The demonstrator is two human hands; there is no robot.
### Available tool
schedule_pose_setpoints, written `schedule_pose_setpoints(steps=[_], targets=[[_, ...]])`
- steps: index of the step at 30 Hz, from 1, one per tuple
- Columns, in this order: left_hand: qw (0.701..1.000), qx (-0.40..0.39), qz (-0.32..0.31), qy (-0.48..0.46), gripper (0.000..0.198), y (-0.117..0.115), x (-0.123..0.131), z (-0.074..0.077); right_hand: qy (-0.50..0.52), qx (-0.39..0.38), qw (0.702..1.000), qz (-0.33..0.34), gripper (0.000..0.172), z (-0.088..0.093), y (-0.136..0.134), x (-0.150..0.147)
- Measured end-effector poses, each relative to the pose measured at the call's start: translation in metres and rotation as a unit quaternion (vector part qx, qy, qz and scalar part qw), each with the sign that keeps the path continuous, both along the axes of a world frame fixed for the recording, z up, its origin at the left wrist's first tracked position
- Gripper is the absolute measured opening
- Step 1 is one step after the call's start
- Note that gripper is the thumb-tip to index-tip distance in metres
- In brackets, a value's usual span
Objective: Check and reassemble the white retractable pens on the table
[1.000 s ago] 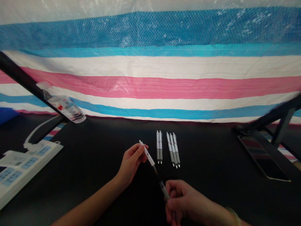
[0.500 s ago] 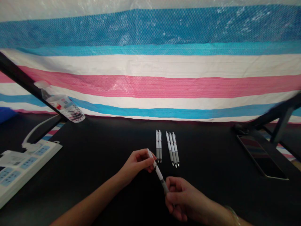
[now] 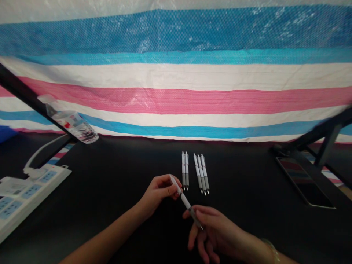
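My left hand (image 3: pixel 162 190) pinches a white and grey click pen (image 3: pixel 185 201) near its clicker end, thumb on top. The pen slants down to the right, its grey grip and metal tip toward my right hand (image 3: pixel 210 227). There the thumb and index finger are at the grey grip, while the other fingers hang loosely apart below. Beyond my hands lie matching pens on the black tabletop, tips toward me: a pair of pens (image 3: pixel 185 170) and, to its right, a group of three pens (image 3: pixel 201 174).
A white power strip (image 3: pixel 35 196) with a plugged-in cable lies at the left. A clear plastic bottle (image 3: pixel 75 124) is by the black bar at the back left. On the right, a dark phone (image 3: pixel 304 183) lies near a black stand. A striped sheet (image 3: pixel 176 77) hangs behind.
My right hand has loosened its curled fingers and shifted slightly along the grip, so the pen's tip now shows. My left hand keeps its pinch almost in place.
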State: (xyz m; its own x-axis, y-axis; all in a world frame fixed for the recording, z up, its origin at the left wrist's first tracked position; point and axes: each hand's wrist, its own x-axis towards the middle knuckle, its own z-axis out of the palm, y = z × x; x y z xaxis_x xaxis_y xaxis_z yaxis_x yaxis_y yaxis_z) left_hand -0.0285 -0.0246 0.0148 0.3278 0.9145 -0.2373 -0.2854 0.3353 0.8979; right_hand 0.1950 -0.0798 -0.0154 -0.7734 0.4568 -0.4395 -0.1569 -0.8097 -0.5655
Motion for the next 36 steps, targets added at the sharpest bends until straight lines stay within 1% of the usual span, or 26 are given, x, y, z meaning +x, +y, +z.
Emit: schedule_pose_setpoints(steps=[2, 5, 7, 9, 10, 13, 15, 18, 21, 23, 25, 28, 31, 36], targets=[[1.000, 0.006, 0.008, 0.002, 0.026, -0.0003, 0.0000, 0.0010, -0.025, 0.012, 1.000, -0.002, 0.043, 0.0014, -0.0009, 0.0005], [1.000, 0.003, 0.012, 0.005, 0.027, 0.0006, 0.0000, 0.0023, -0.037, 0.021, 0.999, -0.017, 0.040, 0.0000, -0.0025, 0.0008], [1.000, -0.002, 0.016, 0.010, 0.028, 0.0015, 0.0000, 0.0028, -0.015, 0.014, 1.000, -0.011, 0.042, -0.0024, -0.0025, 0.0005], [1.000, -0.004, 0.025, 0.013, 0.028, 0.0021, -0.0002, 0.0028, 0.004, 0.002, 1.000, -0.001, 0.051, -0.0036, -0.0015, -0.0002], [1.000, -0.004, 0.028, 0.013, 0.027, 0.0022, -0.0003, 0.0026, 0.007, -0.001, 1.000, -0.001, 0.053, -0.0034, -0.0009, -0.0006], [1.000, -0.001, 0.029, 0.010, 0.024, 0.0019, -0.0007, 0.0016, -0.004, 0.014, 1.000, -0.015, 0.047, -0.0001, 0.0001, -0.0017], [1.000, -0.003, 0.027, 0.009, 0.024, 0.0014, -0.0008, 0.0010, -0.014, 0.024, 0.999, -0.026, 0.046, 0.0019, -0.0001, -0.0021], [0.999, -0.006, 0.031, 0.005, 0.023, 0.0013, -0.0009, 0.0000, -0.004, 0.004, 1.000, -0.031, 0.045, 0.0018, -0.0008, -0.0021], [0.999, -0.006, 0.042, 0.003, 0.023, 0.0016, -0.0007, -0.0005, 0.009, -0.006, 0.999, -0.033, 0.050, 0.0006, -0.0012, -0.0024], [0.999, -0.006, 0.043, 0.003, 0.023, 0.0015, -0.0003, -0.0001, 0.003, 0.009, 1.000, -0.030, 0.044, 0.0006, -0.0014, -0.0025], [0.999, -0.008, 0.041, 0.003, 0.022, 0.0012, 0.0001, 0.0007, -0.006, 0.023, 0.999, -0.024, 0.043, 0.0008, -0.0015, -0.0026], [0.999, -0.008, 0.041, 0.007, 0.023, 0.0010, 0.0002, 0.0015, 0.002, 0.013, 1.000, -0.024, 0.042, 0.0007, -0.0007, -0.0024], [0.999, -0.005, 0.047, 0.009, 0.023, 0.0014, -0.0005, 0.0005, 0.010, -0.007, 0.999, -0.037, 0.051, 0.0013, 0.0008, -0.0027], [0.999, -0.001, 0.036, 0.003, 0.026, 0.0015, -0.0003, -0.0007, -0.001, 0.032, 0.999, -0.032, 0.042, 0.0014, -0.0006, -0.0031]])
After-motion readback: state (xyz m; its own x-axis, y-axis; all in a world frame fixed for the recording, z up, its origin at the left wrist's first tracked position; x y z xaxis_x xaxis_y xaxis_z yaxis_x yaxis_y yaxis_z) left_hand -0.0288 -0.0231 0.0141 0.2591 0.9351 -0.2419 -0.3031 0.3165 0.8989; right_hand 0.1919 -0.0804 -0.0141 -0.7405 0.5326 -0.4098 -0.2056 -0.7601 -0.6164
